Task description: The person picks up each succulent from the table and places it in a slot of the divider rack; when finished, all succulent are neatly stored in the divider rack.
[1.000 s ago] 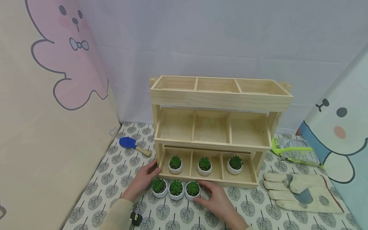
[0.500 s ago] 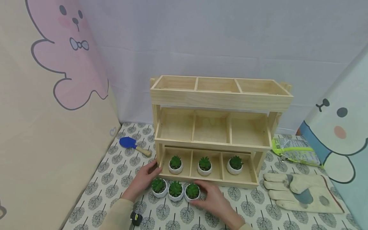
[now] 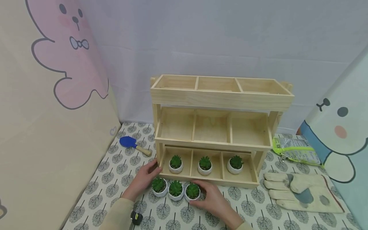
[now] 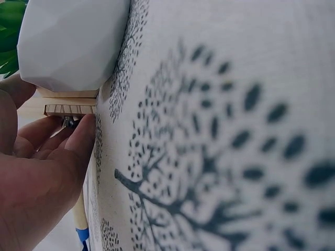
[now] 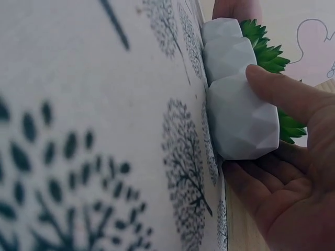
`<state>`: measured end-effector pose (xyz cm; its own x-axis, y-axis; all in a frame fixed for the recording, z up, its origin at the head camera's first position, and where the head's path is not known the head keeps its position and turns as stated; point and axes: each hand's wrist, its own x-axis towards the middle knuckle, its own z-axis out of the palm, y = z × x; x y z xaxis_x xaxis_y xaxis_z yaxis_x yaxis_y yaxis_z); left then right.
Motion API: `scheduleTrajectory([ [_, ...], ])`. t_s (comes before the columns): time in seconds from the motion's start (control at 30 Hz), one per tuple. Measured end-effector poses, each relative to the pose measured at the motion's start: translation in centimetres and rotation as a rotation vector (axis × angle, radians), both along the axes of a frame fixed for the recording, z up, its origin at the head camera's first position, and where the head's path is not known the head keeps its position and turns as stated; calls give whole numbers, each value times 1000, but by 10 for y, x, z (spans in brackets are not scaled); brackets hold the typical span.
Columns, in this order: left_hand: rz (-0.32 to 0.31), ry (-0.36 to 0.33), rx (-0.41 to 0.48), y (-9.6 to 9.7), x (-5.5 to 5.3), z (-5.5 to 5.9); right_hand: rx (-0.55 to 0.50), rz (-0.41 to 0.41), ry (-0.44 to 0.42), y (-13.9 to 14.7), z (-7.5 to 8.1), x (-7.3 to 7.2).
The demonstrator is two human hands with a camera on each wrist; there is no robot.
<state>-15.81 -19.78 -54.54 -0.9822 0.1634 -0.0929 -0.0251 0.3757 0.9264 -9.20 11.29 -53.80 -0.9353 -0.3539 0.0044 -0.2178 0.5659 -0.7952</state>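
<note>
Three succulents in white faceted pots stand in a row before the wooden plant rack (image 3: 221, 101). My right hand (image 3: 214, 199) holds the right potted succulent (image 3: 192, 191), thumb on its near side and fingers on its far side. The middle potted succulent (image 3: 175, 190) and the left potted succulent (image 3: 159, 186) stand beside it. At the rack's lower left corner, my left hand (image 3: 143, 179) grips the wood between thumb and fingers. In the left wrist view, a white pot (image 4: 73, 44) sits close by the thumb. Three more succulents (image 3: 204, 167) occupy the bottom tier's compartments, one in each.
Left of the rack lies a blue trowel (image 3: 127, 141) with a wooden handle. A work glove (image 3: 304, 193) and a clear bag with yellow-green trim (image 3: 297, 150) lie to the right. A small black object (image 3: 136, 218) is by the left sleeve.
My right hand has shifted slightly left and its thumb and fingers now reach further round the right pot. The left hand and the rack look the same.
</note>
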Motion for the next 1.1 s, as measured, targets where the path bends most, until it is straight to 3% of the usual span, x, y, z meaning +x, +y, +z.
scheduleTrajectory([
  [0.4, 6, -25, -18, -1, -3, -5, -17, -10, -10, 1, -1, 1],
  [0.8, 13, -23, -43, -1, -3, -3, -16, -34, -6, 0, 0, 1],
  [1.1, 1, -13, -15, -1, -2, -1, -31, -46, -3, 1, 3, 2],
])
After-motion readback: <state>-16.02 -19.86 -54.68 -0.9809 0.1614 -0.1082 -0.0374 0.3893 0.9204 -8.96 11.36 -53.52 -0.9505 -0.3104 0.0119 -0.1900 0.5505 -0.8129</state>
